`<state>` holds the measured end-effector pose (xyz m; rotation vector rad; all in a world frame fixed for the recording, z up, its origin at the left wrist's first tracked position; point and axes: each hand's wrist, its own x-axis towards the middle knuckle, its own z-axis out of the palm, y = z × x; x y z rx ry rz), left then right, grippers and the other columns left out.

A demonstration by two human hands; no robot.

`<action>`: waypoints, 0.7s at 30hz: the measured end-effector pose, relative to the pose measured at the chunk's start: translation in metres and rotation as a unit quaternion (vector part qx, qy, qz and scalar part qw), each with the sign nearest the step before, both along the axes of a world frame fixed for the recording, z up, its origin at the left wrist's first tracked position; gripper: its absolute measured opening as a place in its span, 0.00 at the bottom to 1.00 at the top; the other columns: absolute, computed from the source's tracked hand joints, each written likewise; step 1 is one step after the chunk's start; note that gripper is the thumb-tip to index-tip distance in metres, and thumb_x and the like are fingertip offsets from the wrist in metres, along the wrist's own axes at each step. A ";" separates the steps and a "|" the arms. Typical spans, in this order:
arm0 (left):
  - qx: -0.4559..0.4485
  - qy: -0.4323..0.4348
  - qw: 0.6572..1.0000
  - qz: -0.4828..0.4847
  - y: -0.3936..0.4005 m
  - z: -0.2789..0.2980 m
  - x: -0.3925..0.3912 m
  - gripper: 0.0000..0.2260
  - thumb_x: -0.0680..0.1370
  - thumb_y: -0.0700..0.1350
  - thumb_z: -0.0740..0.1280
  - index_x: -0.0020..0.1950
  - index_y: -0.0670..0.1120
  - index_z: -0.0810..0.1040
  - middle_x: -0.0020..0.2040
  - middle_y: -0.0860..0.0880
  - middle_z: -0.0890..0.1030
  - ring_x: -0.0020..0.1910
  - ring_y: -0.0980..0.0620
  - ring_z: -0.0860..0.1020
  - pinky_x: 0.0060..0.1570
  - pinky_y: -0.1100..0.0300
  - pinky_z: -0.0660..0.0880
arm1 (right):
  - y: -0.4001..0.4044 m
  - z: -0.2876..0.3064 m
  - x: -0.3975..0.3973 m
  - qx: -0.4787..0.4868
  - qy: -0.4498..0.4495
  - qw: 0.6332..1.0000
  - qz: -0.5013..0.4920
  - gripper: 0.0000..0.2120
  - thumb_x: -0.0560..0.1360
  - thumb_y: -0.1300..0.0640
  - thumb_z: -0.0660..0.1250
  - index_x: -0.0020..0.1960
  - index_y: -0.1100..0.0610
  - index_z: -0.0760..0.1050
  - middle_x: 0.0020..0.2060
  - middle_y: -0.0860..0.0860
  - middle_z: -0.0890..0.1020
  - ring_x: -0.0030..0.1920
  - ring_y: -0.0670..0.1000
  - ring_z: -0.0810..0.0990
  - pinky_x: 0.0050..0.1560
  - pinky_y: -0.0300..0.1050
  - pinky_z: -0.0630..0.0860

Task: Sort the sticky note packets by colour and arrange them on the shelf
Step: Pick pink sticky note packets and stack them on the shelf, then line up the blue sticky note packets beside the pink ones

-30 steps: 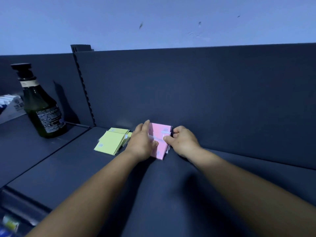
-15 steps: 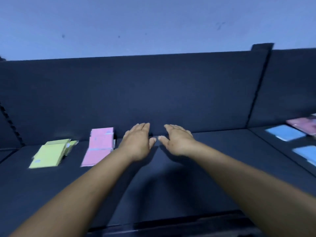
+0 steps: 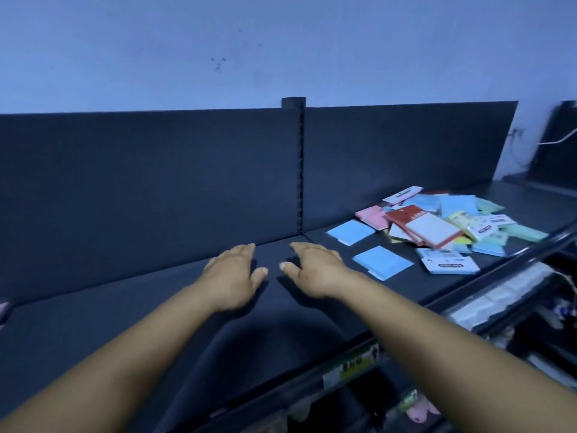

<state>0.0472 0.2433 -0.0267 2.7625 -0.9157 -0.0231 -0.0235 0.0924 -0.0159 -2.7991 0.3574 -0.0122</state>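
Both hands hover palm-down over the dark shelf [image 3: 125, 307], holding nothing. My left hand [image 3: 234, 273] has straight fingers; my right hand [image 3: 315, 267] sits beside it, fingers relaxed. To the right lies a mixed pile of sticky note packets [image 3: 443, 223] in blue, pink, green, yellow and red. Two blue packets lie apart from the pile: one [image 3: 351, 231] near the back panel, another [image 3: 382, 261] just right of my right hand. A pink packet [image 3: 373, 216] lies at the pile's left edge. A sliver of pink [image 3: 3, 307] shows at the far left edge.
A dark back panel [image 3: 156, 182] with a slotted upright [image 3: 300, 170] runs behind the shelf. Below the front edge, lower shelves hold boxed goods [image 3: 499, 295] and price labels [image 3: 352, 364]. A cable [image 3: 555, 140] hangs at the far right wall.
The view has swung right: the bottle, yellow and pink stacks left the frame and the mixed pile came in. My hands let go of the pink stack and now hover empty.
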 end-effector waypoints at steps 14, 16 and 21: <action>0.011 0.040 0.999 -0.009 -0.218 -0.013 -0.008 0.31 0.81 0.57 0.56 0.79 0.46 0.52 0.78 0.48 0.56 0.77 0.48 0.56 0.75 0.51 0.55 | -0.216 -0.002 -0.010 -0.037 0.026 0.999 0.026 0.29 0.79 0.44 0.57 0.77 0.54 0.57 0.76 0.51 0.62 0.75 0.52 0.61 0.73 0.48 0.57; 0.012 0.050 0.999 0.003 -0.236 -0.015 -0.001 0.30 0.81 0.57 0.56 0.79 0.46 0.52 0.79 0.47 0.55 0.77 0.47 0.56 0.75 0.50 0.56 | -0.233 -0.005 -0.007 -0.052 0.044 0.996 0.058 0.28 0.77 0.41 0.60 0.73 0.53 0.63 0.72 0.51 0.68 0.71 0.53 0.66 0.71 0.49 0.61; 0.020 0.068 0.997 0.033 -0.264 -0.019 0.026 0.29 0.80 0.59 0.55 0.78 0.48 0.54 0.78 0.48 0.56 0.76 0.46 0.58 0.73 0.49 0.58 | -0.255 -0.011 -0.005 -0.006 0.119 0.987 0.107 0.37 0.73 0.39 0.67 0.77 0.48 0.57 0.73 0.48 0.66 0.71 0.51 0.65 0.70 0.48 0.63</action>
